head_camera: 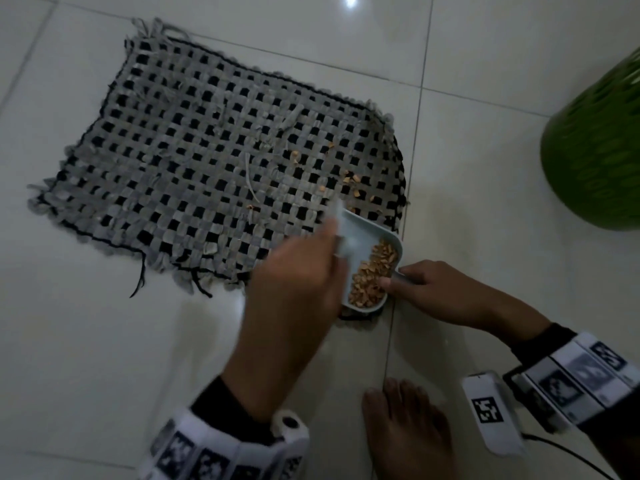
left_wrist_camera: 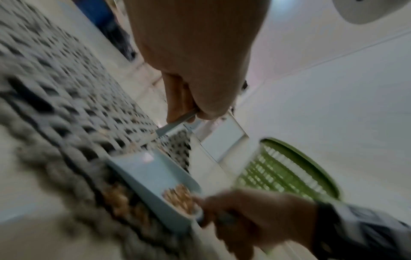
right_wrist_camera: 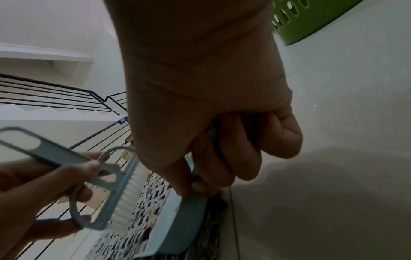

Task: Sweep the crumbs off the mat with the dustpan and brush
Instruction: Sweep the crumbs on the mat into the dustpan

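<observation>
A grey-and-black woven mat [head_camera: 214,150] lies on the white tiled floor. Orange crumbs [head_camera: 349,178] are scattered near its right edge. A light blue dustpan [head_camera: 363,237] sits on the mat's near right corner, with a heap of crumbs [head_camera: 372,275] in its back part. My right hand [head_camera: 415,282] grips the dustpan's handle; the right wrist view shows the fingers curled round the handle above the dustpan [right_wrist_camera: 184,219]. My left hand [head_camera: 308,268] holds the small blue brush [head_camera: 337,230], blurred, over the pan's left side. White bristles show on the brush [right_wrist_camera: 120,190].
A green perforated basket [head_camera: 595,150] stands on the floor at the right. A bare foot [head_camera: 405,427] rests on the tiles just below the hands. A black stair railing [right_wrist_camera: 55,98] shows in the right wrist view. Bare tiles surround the mat.
</observation>
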`<action>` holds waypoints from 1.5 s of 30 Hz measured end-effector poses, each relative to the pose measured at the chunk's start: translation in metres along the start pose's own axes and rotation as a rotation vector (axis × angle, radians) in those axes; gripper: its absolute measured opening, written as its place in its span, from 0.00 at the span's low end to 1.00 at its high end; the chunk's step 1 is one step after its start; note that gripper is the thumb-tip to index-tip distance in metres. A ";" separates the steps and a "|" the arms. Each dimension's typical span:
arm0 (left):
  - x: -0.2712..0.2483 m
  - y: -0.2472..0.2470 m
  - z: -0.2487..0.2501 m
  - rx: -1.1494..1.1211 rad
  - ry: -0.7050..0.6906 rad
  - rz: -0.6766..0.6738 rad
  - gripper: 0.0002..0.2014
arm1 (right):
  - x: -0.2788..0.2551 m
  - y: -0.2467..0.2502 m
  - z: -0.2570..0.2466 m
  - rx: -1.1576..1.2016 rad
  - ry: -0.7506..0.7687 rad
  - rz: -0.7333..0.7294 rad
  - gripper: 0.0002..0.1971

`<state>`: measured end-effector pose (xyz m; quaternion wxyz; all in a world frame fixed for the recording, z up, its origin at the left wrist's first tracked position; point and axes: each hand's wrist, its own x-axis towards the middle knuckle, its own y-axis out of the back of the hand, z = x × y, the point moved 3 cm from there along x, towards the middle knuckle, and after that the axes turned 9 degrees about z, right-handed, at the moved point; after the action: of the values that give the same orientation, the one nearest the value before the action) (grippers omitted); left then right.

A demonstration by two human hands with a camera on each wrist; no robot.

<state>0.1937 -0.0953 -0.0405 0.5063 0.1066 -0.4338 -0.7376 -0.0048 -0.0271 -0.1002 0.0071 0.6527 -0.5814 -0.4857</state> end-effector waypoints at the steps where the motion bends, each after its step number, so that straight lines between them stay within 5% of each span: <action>1: 0.004 0.010 -0.013 0.069 0.040 0.040 0.18 | 0.000 0.000 0.000 -0.004 -0.012 -0.008 0.26; 6: 0.005 0.005 -0.046 0.203 0.111 -0.032 0.20 | -0.003 0.004 -0.006 -0.028 -0.012 -0.017 0.23; 13: -0.016 -0.038 -0.002 0.053 -0.006 -0.130 0.20 | -0.012 0.012 -0.009 -0.103 -0.021 0.019 0.17; 17: -0.020 -0.039 0.021 -0.040 -0.092 -0.085 0.20 | -0.013 0.011 -0.008 -0.107 -0.017 0.021 0.23; 24: 0.008 0.018 -0.035 0.129 0.112 0.067 0.14 | -0.016 0.013 -0.002 -0.050 -0.059 0.006 0.20; 30: 0.004 -0.003 -0.037 0.156 0.091 -0.097 0.16 | -0.016 0.010 -0.002 -0.064 -0.058 0.010 0.19; 36: -0.008 -0.029 0.005 -0.021 -0.070 -0.086 0.20 | -0.013 0.008 0.001 -0.064 -0.051 0.009 0.22; 41: 0.008 0.008 -0.037 0.141 0.058 0.087 0.16 | -0.012 0.006 0.004 -0.019 -0.057 0.001 0.22; 45: 0.028 0.008 -0.062 0.265 0.117 0.065 0.15 | -0.012 0.005 0.006 0.023 -0.058 -0.001 0.17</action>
<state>0.2229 -0.1523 -0.0641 0.5359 0.2009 -0.5005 -0.6496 -0.0108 -0.0167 -0.0928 -0.0173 0.6386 -0.5866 -0.4977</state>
